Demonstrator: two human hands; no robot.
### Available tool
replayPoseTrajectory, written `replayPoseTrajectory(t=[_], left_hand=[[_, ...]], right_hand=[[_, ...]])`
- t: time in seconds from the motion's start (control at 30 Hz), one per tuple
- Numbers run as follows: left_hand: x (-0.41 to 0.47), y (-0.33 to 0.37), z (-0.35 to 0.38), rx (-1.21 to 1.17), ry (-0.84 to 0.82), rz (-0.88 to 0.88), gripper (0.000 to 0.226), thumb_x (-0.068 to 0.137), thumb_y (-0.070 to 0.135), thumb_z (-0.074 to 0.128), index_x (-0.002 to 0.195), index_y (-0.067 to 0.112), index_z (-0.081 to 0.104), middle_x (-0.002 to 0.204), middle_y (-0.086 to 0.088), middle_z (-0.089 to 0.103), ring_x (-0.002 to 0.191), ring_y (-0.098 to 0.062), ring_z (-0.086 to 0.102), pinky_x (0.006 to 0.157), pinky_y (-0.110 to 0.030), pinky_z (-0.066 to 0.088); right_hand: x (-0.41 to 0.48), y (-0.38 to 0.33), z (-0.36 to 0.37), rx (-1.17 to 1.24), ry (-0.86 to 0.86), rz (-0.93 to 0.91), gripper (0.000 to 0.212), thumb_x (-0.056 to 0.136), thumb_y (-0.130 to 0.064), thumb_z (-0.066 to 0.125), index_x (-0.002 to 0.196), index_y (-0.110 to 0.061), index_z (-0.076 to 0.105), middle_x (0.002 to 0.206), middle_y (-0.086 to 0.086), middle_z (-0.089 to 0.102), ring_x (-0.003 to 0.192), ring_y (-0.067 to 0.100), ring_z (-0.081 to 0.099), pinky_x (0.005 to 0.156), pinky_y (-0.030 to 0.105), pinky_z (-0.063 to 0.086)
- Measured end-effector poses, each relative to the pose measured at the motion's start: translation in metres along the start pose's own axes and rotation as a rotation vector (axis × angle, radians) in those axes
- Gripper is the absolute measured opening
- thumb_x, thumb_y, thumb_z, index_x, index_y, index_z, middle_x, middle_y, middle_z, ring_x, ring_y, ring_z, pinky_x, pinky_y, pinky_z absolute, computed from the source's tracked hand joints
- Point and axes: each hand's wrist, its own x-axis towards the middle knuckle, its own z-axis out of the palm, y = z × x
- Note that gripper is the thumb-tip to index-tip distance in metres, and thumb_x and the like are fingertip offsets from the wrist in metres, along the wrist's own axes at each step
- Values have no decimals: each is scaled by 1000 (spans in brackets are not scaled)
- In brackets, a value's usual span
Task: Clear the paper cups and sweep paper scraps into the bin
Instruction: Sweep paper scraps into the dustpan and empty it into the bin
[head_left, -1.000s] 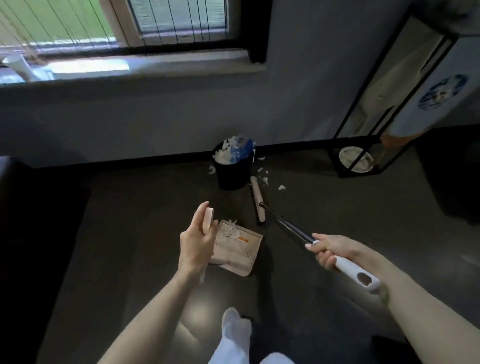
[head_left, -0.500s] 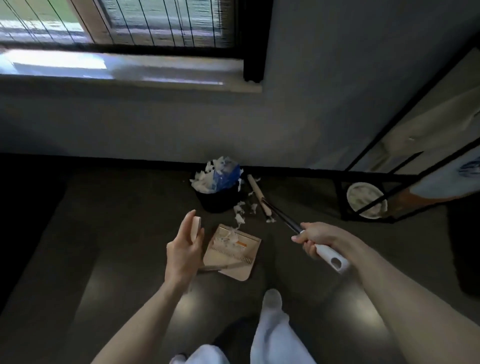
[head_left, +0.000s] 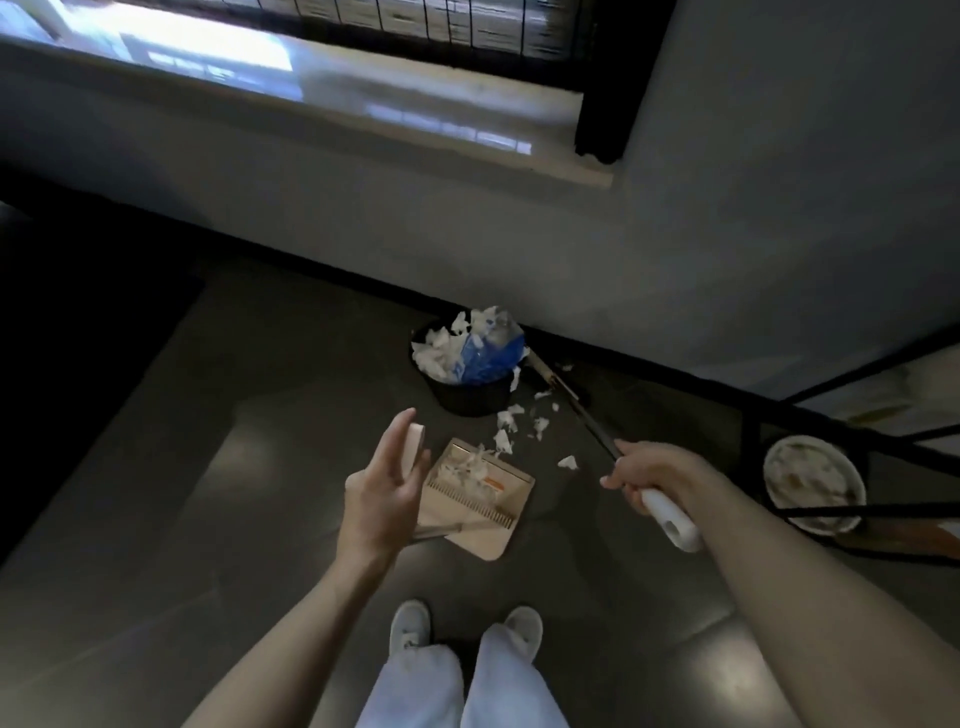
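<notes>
Gripping the broom (head_left: 597, 436) tight in my right hand (head_left: 660, 475), left hand (head_left: 387, 499) straight-fingered against the dustpan (head_left: 483, 499) handle. The bin (head_left: 470, 395) by the wall is heaped, some paper's in the pan, but loose paper scraps (head_left: 511, 423) litter the floor between them, so there's sweeping left.

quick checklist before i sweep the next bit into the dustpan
1. Right hand gripping the broom: ok.
2. Left hand firm on the dustpan handle: cannot tell, fingers look fairly straight.
3. Dustpan open edge towards the scraps: ok.
4. Room in the bin: not ok, paper is heaped above its rim.
5. Scraps gathered in one pile: not ok, scattered between bin and dustpan.
6. Shoes clear of the dustpan: ok.
</notes>
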Motion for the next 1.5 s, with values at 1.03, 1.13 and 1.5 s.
replayPoseTrajectory(t=[1.03, 1.13, 1.5], left_hand=[[12, -16, -18, 34, -41, 83, 32, 93, 32, 60, 119, 50, 52, 67, 7, 59, 49, 2, 54, 46, -12, 40], [16, -15, -20, 61, -34, 106, 31, 93, 30, 59, 119, 46, 53, 70, 11, 59, 55, 5, 57, 46, -8, 39], [12, -15, -26, -23, -143, 114, 32, 92, 32, 60, 109, 57, 50, 71, 9, 59, 51, 3, 57, 40, -15, 41]], right_hand=[[-9, 6, 28, -218, 34, 8, 71, 95, -18, 57, 153, -23, 16, 98, 10, 55, 80, 20, 51, 80, 34, 50], [-12, 22, 55, -148, 4, 1, 73, 96, -19, 55, 153, -20, 10, 93, 8, 52, 68, 15, 47, 63, 27, 44], [-89, 65, 34, 396, -138, 167, 57, 95, -4, 54, 142, -30, 35, 44, -1, 38, 32, 3, 33, 30, 14, 30]])
